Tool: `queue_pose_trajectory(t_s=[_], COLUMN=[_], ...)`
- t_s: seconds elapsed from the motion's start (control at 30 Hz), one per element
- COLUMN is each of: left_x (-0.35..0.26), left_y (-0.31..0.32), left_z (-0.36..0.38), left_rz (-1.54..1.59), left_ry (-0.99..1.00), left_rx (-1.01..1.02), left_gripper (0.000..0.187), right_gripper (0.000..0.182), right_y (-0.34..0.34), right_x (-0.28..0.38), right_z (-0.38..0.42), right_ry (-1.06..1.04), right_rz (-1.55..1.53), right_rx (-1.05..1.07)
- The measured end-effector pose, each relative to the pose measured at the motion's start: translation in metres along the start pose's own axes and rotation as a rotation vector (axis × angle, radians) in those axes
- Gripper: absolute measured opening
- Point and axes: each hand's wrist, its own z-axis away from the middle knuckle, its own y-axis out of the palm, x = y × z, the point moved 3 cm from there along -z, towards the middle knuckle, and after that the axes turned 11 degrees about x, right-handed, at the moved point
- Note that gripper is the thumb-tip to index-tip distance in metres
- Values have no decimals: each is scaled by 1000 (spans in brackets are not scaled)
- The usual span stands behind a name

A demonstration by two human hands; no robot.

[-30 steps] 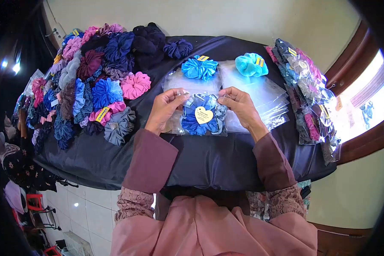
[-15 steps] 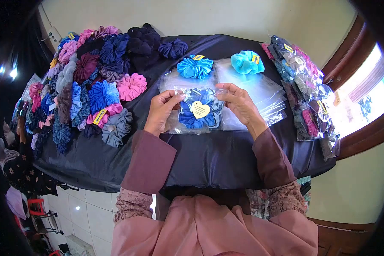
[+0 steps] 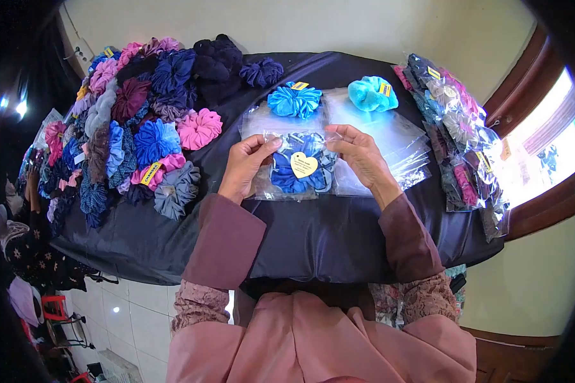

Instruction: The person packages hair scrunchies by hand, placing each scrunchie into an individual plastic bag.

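Between my hands is a clear plastic bag with blue and grey scrunchies inside and a cream heart-shaped tag showing through. My left hand pinches its upper left corner between thumb and fingers. At the upper right corner, my right hand pinches the plastic the same way. Just beyond the bag, a bright blue scrunchie and a turquoise fluffy scrunchie, both with yellow labels, rest on stacks of clear bags.
A large heap of scrunchies in many colours covers the left of the black-clothed table. Filled bags of scrunchies are piled along the right edge. Beside them is a bright window. A person's hand shows at far left.
The scrunchies and heart tag sit slightly differently in the bag, with the tag a little further right. Both hands keep their pinch on the bag's corners.
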Motion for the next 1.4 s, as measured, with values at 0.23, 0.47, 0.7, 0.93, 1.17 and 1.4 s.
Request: queue_pose_trajectory(t_s=[0.23,0.47,0.7,0.93,1.17,1.4], left_x=[-1,-4,-5,-4,-4,2], left_y=[0,-1,0,-1,0,-4], left_z=[1,3,4,4,3,1], left_rz=[29,33,11,28,43,19], left_ry=[-6,-43,-58,-64,-58,-46], left_rx=[-1,36,58,80,112,119], left_gripper=[18,17,18,21,20,19], right_gripper=[36,37,37,35,34,38], right_y=[-2,-3,-6,-5,-7,-6], right_x=[-2,-2,-3,-2,-2,-3], right_z=[0,0,-2,-1,-2,-2], right_ry=[20,15,0,-12,-12,-25], right_rz=[-63,-100,-137,-166,-174,-173], right_rx=[19,29,5,-30,-41,-26])
